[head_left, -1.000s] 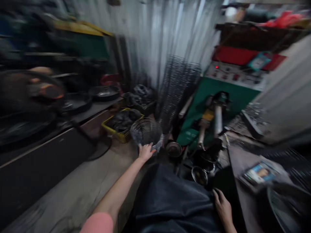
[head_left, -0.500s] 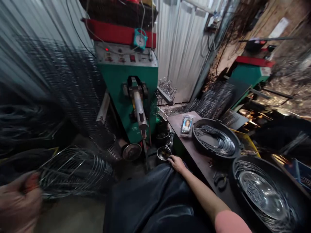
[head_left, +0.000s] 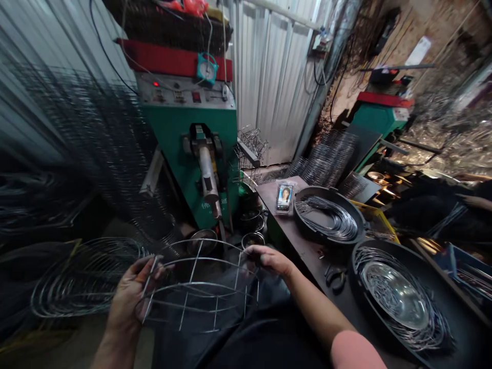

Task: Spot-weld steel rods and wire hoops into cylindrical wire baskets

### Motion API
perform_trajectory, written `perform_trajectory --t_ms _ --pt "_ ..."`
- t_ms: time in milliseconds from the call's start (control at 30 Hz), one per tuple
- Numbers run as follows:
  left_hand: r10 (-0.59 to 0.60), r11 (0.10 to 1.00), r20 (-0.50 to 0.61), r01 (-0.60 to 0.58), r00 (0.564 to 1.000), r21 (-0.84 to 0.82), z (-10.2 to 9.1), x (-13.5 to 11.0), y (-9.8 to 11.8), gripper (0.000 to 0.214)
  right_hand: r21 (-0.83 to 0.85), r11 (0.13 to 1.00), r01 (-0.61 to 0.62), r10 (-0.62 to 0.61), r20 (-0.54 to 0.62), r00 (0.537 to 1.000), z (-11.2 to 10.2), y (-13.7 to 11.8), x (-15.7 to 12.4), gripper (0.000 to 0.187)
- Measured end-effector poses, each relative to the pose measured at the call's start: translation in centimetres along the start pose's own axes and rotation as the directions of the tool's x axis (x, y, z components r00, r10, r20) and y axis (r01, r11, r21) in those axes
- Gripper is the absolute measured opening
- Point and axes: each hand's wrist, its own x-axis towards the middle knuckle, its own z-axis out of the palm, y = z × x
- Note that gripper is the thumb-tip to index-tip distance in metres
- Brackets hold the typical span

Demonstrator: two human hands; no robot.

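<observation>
A curved metal wire frame [head_left: 196, 284] spans the space between my two hands, above dark cloth over my lap. At its left end my left hand [head_left: 134, 289] is closed around the wires. My right hand [head_left: 269, 259] pinches the upper right corner, thumb and fingers together. Left of my left hand lies a stack of similar curved wire pieces [head_left: 77, 287]. Beyond the frame stands a green machine [head_left: 169, 138] with a cylindrical metal arm [head_left: 207, 174] pointing down toward me.
On the right, a table [head_left: 307, 261] bears a phone [head_left: 284, 198], a black tray of wire rings [head_left: 363, 225], pliers [head_left: 336, 279] and a second tray with a steel bowl [head_left: 403, 297]. Tall wire stacks [head_left: 111, 154] lean at the left. Another person's hand [head_left: 478, 201] shows far right.
My left hand has come in from the lower left and the wire frame is now in front of me. My right hand has moved from the dark cloth onto the frame.
</observation>
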Motion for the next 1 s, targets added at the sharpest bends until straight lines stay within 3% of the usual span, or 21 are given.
perform_trajectory --t_ms 67,100,233,333,433,567,733,833,900,967,1000 --pt "-0.074 0.997 0.055 0.075 0.996 -0.016 0.5 1.0 -1.0 0.022 0.122 0.990 -0.073 0.068 0.046 0.997 0.9 -0.3 -0.8 0.055" --pt "-0.091 0.996 0.088 0.092 0.992 -0.006 0.5 1.4 -1.4 0.024 0.159 0.984 -0.080 0.079 0.016 0.997 1.2 -0.3 -1.0 0.050" --pt "0.045 0.998 0.102 -0.050 0.994 0.047 -0.1 2.0 -3.0 0.036 0.123 0.992 -0.029 0.057 -0.232 0.971 1.4 0.4 -0.6 0.033" --pt "0.157 0.976 0.070 -0.165 0.985 0.139 -0.3 0.2 -4.8 0.039 0.101 0.995 0.004 0.030 -0.336 0.941 1.5 1.1 0.4 0.030" --pt "0.127 0.957 0.160 -0.163 0.979 0.239 0.8 -2.6 -6.6 0.044 0.120 0.991 0.058 -0.005 -0.403 0.915 2.2 2.0 1.5 0.032" --pt "0.001 0.972 0.255 -0.061 0.967 0.227 3.2 -5.3 -7.5 0.053 0.136 0.986 0.095 -0.029 -0.422 0.906 3.9 3.0 2.2 0.035" --pt "-0.054 0.957 0.274 -0.028 0.960 0.288 5.0 -5.8 -7.6 0.060 0.116 0.990 0.081 -0.034 -0.363 0.931 4.7 4.0 1.6 0.037" --pt "-0.027 0.937 0.279 -0.072 0.960 0.342 5.4 -5.7 -7.7 0.054 -0.041 0.998 0.040 -0.050 -0.316 0.948 3.1 3.8 0.4 0.034" --pt "-0.027 0.931 0.222 -0.057 0.975 0.360 5.5 -5.7 -7.5 0.049 -0.254 0.967 0.019 -0.107 -0.339 0.935 0.4 3.1 -1.0 0.029" --pt "-0.032 0.932 0.156 -0.027 0.987 0.361 5.5 -5.6 -6.8 0.047 -0.452 0.892 -0.018 -0.205 -0.439 0.875 -3.8 2.1 -2.9 0.027" --pt "-0.034 0.936 0.129 -0.013 0.991 0.352 5.5 -5.6 -6.4 0.047 -0.514 0.856 -0.055 -0.254 -0.510 0.822 -6.4 1.5 -4.1 0.027"
